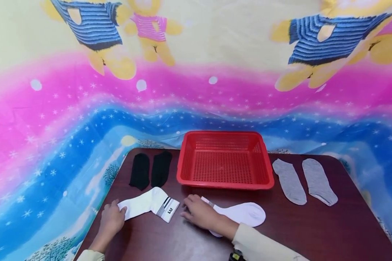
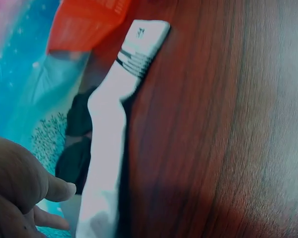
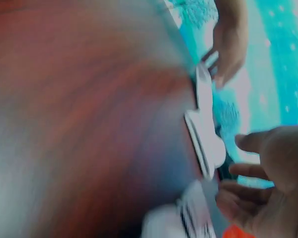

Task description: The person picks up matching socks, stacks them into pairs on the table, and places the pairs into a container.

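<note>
A white sock (image 1: 140, 203) with black stripes and dark lettering at its cuff lies bent at the heel on the table. At its toe end is my left hand (image 1: 112, 217); in the left wrist view the thumb (image 2: 64, 189) stands out beside the sock's edge, fingers apart. My right hand (image 1: 200, 213), loosely spread, is between that cuff and a second white sock (image 1: 245, 214), partly hidden under the hand and forearm. The right wrist view shows the right fingers (image 3: 246, 193) apart, with nothing between them.
A red plastic basket (image 1: 181, 170) stands at the back middle of the dark wooden table (image 1: 170, 243). Two black socks (image 1: 140, 171) lie left of it, two grey socks (image 1: 318, 181) right of it. A patterned cloth (image 1: 68, 163) hangs behind and beside the table.
</note>
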Demonstrator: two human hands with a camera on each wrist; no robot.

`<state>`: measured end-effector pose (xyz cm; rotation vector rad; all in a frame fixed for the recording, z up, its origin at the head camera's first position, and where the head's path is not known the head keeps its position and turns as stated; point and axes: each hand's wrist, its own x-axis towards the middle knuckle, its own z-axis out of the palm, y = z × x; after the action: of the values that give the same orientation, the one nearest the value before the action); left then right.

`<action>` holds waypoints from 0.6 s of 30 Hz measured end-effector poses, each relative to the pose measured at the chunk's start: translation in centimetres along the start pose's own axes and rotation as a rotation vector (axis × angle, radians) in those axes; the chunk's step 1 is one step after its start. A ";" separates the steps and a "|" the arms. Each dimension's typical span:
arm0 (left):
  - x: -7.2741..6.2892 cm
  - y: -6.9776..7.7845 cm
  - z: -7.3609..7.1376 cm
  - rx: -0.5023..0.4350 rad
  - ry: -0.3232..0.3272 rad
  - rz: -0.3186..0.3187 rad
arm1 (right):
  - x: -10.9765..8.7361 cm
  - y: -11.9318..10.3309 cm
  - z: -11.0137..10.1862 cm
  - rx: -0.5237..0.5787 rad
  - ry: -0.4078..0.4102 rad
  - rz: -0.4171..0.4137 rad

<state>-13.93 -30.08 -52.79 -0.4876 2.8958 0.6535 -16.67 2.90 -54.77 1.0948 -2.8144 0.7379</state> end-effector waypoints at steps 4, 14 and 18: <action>0.8 -0.7 0.5 0.023 0.006 0.022 | 1.4 -2.0 2.1 -0.107 0.064 0.000; 1.4 -1.2 1.8 -0.010 0.171 0.094 | 3.3 -2.6 5.3 -0.331 0.141 0.018; 1.6 -1.5 1.9 -0.028 0.190 0.101 | 4.2 -2.1 5.7 -0.300 0.162 0.037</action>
<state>-14.83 -31.00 -55.40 -0.4311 3.1111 0.6991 -17.66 -3.62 -58.11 0.8940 -2.6981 0.3692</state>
